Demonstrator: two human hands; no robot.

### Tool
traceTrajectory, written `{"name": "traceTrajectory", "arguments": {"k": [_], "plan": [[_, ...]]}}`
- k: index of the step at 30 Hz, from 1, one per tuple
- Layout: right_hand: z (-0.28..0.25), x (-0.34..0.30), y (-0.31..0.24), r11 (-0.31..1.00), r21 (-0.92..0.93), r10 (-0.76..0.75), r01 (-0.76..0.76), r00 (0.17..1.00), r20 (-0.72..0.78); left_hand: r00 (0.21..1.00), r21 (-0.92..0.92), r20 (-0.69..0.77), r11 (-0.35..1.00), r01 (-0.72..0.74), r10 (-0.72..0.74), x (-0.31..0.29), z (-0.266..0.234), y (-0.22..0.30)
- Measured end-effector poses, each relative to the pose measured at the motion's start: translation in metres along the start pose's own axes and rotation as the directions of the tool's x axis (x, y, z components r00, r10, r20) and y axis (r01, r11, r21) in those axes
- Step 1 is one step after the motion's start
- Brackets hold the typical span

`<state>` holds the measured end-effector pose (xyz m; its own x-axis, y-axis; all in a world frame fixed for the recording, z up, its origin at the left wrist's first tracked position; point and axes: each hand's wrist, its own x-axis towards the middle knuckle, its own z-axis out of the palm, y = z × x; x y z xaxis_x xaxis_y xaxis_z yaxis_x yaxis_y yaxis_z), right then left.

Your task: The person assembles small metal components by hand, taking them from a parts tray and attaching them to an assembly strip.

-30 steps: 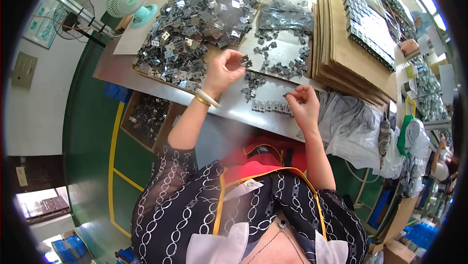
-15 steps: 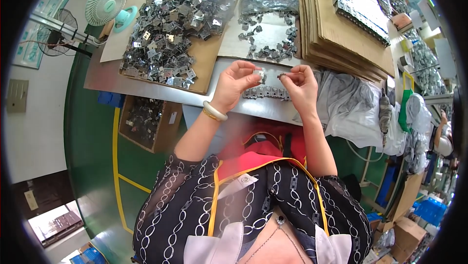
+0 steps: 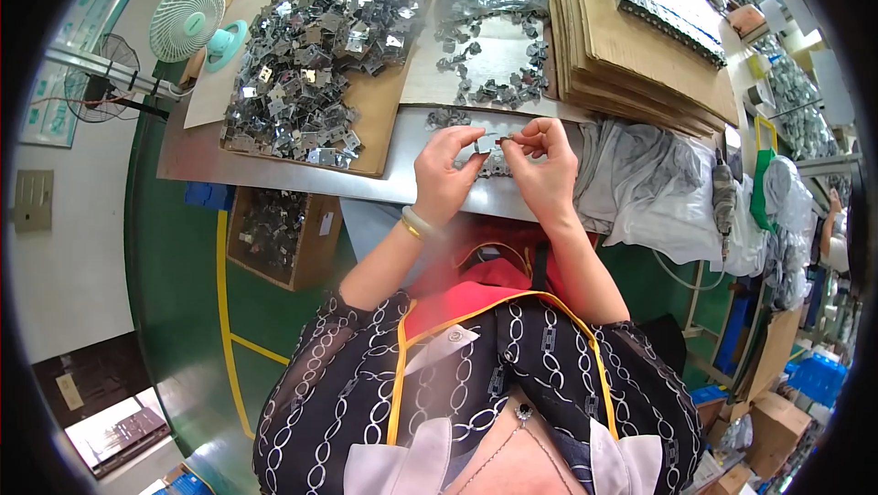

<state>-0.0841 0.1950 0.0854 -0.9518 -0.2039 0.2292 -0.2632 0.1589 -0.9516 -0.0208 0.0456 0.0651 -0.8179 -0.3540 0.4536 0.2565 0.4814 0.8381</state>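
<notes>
Both hands are raised close together over the front edge of the metal table. My left hand (image 3: 443, 175) pinches a small shiny metal bracket (image 3: 488, 141) between thumb and fingers. Facing it, my right hand (image 3: 543, 170) pinches a tiny dark piece (image 3: 502, 140), held against or very near the bracket; its exact kind is too small to tell. Below the fingers, a row of small metal parts (image 3: 495, 166) lies on the table, mostly hidden by the hands. A small heap of metal pieces (image 3: 448, 118) sits just beyond my left hand.
A cardboard tray (image 3: 377, 143) heaped with metal brackets lies at the left. Beyond my hands, small parts (image 3: 503, 93) rest on a pale sheet. Stacked cardboard (image 3: 585, 74) bears rows of metal parts at the right, near plastic bags (image 3: 654, 184) and a hanging power screwdriver (image 3: 723, 198).
My hands have come closer together, the right one moving left until its small piece meets or nearly meets the bracket. The heap beyond my left hand has come into sight.
</notes>
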Motion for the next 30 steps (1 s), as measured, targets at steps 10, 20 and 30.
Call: {"name": "traceTrajectory", "arguments": {"k": [10,20,30], "plan": [[0.008,-0.002,0.004,0.958,-0.176,-0.229,0.225,0.973,-0.007,0.998,-0.001,-0.048,1.000,-0.027,0.027,-0.006,0.013,0.001],[0.002,0.004,-0.003,0.922,-0.291,-0.243,0.255,0.967,0.077,0.998,0.005,-0.055,0.999,-0.043,0.043,-0.008,0.018,-0.002],[-0.002,0.007,-0.008,0.907,-0.331,-0.214,0.260,0.962,0.168,0.996,0.013,-0.073,0.998,-0.058,0.059,-0.009,0.020,0.002]]}}
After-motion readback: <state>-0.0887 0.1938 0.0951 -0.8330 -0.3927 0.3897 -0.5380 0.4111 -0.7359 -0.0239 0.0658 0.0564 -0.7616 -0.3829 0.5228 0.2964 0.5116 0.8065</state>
